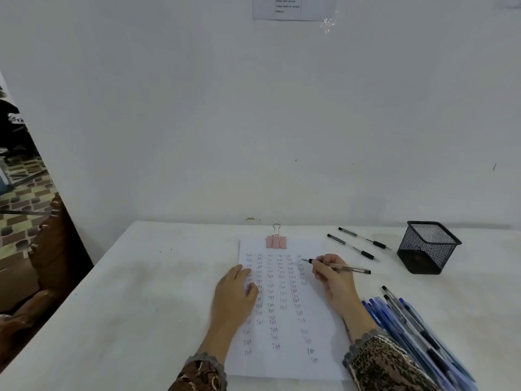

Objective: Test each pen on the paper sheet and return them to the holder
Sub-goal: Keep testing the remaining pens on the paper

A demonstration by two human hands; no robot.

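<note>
A white paper sheet (284, 365) lies on the table, covered with many small handwritten marks and held by a pink binder clip (276, 241) at its top. My right hand (332, 280) grips a clear black-tipped pen (346, 268), its tip touching the upper right of the sheet. My left hand (236, 292) rests flat on the sheet's left edge. A black mesh pen holder (428, 246) stands at the back right; I see no pens in it. Two black pens (358, 244) lie between sheet and holder. Several blue and black pens (417, 328) lie in a pile at the right.
The white table (141, 292) butts against a white wall. A printed notice (293, 7) hangs on the wall above. To the left, a dark wooden chair (53, 249) stands beside the table over a tiled floor.
</note>
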